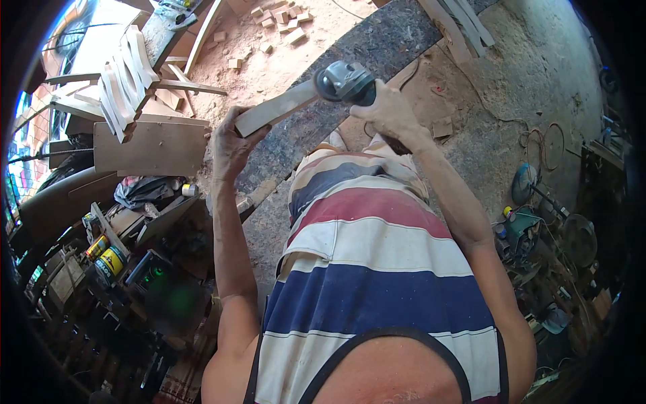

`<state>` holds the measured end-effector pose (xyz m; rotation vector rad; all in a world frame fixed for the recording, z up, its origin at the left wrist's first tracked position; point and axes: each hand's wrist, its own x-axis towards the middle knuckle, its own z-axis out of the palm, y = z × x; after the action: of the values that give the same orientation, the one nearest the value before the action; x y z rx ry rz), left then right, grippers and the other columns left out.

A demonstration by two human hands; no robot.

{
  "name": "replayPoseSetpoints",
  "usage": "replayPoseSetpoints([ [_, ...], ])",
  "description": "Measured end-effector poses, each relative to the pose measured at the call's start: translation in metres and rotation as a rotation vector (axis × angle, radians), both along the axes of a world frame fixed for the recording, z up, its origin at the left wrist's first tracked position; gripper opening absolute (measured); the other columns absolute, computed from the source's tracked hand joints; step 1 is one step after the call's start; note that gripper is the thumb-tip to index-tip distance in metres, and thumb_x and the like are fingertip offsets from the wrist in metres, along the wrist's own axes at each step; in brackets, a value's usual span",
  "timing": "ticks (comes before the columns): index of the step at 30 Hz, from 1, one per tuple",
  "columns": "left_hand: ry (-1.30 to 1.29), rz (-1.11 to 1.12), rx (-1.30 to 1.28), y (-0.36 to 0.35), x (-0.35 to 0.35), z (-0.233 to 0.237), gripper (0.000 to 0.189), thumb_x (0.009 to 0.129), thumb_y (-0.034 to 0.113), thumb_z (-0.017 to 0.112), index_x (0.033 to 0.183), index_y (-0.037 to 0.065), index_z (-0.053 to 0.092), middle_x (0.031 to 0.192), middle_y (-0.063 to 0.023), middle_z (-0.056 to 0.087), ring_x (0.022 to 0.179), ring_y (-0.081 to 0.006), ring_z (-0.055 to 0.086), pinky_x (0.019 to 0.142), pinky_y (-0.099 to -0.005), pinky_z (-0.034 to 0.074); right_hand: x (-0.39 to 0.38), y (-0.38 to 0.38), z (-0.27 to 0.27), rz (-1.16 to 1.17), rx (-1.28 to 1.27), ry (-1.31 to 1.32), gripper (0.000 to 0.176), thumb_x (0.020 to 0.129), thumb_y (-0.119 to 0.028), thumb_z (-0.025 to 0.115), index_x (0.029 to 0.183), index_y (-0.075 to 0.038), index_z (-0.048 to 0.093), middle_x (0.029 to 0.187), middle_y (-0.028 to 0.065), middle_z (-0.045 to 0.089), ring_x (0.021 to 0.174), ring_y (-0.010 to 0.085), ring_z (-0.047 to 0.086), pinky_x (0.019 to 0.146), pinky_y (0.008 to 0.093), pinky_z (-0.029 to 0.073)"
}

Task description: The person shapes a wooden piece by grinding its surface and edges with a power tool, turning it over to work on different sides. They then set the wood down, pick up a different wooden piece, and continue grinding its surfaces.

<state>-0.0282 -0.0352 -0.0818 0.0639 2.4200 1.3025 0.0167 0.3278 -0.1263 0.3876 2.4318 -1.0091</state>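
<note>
My left hand (233, 143) grips the near end of a pale, slightly curved wooden piece (277, 110), thumb and fingers on its two edges. In my right hand (389, 111) is a grey and dark angle grinder (345, 81), held by its body. The grinder's round head lies at the far end of the wooden piece, either touching it or very close; the exact contact is hard to see. Both are held over a dark, dusty board (282, 149) that runs diagonally in front of me.
Curved wooden pieces (124, 81) are stacked at the upper left, beside a wooden box (149, 147). Small wood blocks (289, 27) lie in sawdust ahead. Cans (110, 261) and clutter fill the left; cables (544, 145) and tools lie at the right.
</note>
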Motion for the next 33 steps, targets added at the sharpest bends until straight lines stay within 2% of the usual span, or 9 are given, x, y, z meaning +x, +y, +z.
replayPoseSetpoints([
  [4,-0.016,0.019,0.026,-0.001,-0.001,-0.001,0.043,0.088,0.014,0.097,0.124,0.004,0.074,0.106,-0.0045,0.08,0.097,-0.0107,0.073,0.086,-0.03,0.06,0.004,-0.019,0.008,0.047,-0.163,0.096,0.082,0.079,-0.053,0.087,0.13,0.008,0.065,0.108,0.0333,0.079,0.108,0.0489,0.078,0.098,0.053,0.062],
  [13,-0.01,0.011,-0.009,-0.001,0.002,0.002,0.044,0.088,0.014,0.097,0.124,0.003,0.074,0.107,-0.0054,0.081,0.098,-0.0114,0.073,0.086,-0.0307,0.06,0.002,-0.015,-0.001,0.038,0.027,0.019,0.079,0.08,-0.054,0.088,0.126,0.006,0.064,0.107,0.034,0.078,0.107,0.0498,0.079,0.097,0.0542,0.062],
  [16,-0.031,0.029,0.008,0.0,0.005,0.004,0.045,0.087,0.014,0.097,0.124,0.003,0.073,0.107,-0.0056,0.081,0.098,-0.0116,0.073,0.087,-0.0311,0.06,0.004,-0.009,-0.009,-0.005,-0.025,0.039,0.078,0.079,-0.054,0.088,0.125,0.006,0.064,0.107,0.0338,0.078,0.106,0.0501,0.079,0.095,0.0544,0.063],
  [22,-0.032,0.023,-0.005,-0.005,0.006,-0.004,0.044,0.088,0.015,0.096,0.123,0.003,0.073,0.106,-0.0045,0.08,0.096,-0.0113,0.072,0.086,-0.0308,0.059,0.01,-0.026,0.003,0.098,-0.045,0.05,0.079,0.079,-0.053,0.088,0.128,0.005,0.065,0.107,0.0339,0.078,0.106,0.0495,0.079,0.094,0.0545,0.062],
  [28,-0.042,0.036,0.022,-0.01,0.009,-0.011,0.044,0.088,0.016,0.096,0.123,0.003,0.073,0.106,-0.0046,0.079,0.095,-0.0112,0.071,0.084,-0.0307,0.059,0.004,0.006,-0.016,-0.008,0.03,-0.016,0.078,0.079,-0.053,0.086,0.129,0.004,0.066,0.11,0.0318,0.079,0.108,0.0466,0.079,0.097,0.0518,0.062],
  [33,-0.068,0.039,-0.035,-0.013,0.009,-0.011,0.046,0.088,0.019,0.097,0.124,0.004,0.073,0.106,-0.0049,0.079,0.096,-0.0113,0.071,0.084,-0.0303,0.059,0.007,0.009,-0.017,-0.04,-0.056,0.004,0.078,0.079,-0.053,0.086,0.128,0.004,0.066,0.112,0.0306,0.079,0.108,0.0459,0.079,0.097,0.0509,0.061],
])
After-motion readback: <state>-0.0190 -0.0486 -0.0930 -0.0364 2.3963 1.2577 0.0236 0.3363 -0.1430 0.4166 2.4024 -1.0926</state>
